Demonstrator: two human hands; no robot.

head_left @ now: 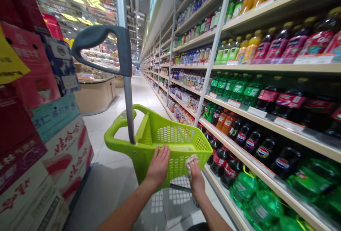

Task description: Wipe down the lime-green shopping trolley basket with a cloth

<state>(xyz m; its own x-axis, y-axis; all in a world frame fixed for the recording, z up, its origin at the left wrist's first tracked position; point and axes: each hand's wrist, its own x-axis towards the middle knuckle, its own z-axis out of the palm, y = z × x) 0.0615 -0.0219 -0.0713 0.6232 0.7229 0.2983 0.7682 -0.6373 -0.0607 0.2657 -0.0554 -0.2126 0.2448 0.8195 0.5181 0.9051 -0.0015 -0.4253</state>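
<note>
A lime-green plastic shopping cart basket (138, 152) with perforated walls stands before me, and nothing shows inside it. My left hand (159, 167) lies with outstretched fingers against the near side wall, fingertips close to the rim. Toward the basket's right end, my right hand (196, 177) presses a crumpled whitish cloth (192, 162) to the same wall. A grey metal pole (129, 106) rises from the cart's left end and carries a dark grey loop handle (123, 49).
Tall shelves (266, 66) with many drink bottles line the right side, near the basket's end. Stacked cartons (69, 152) stand on the left. Beyond the cart, a tiled aisle (135, 89) runs back past a rounded display counter (94, 94).
</note>
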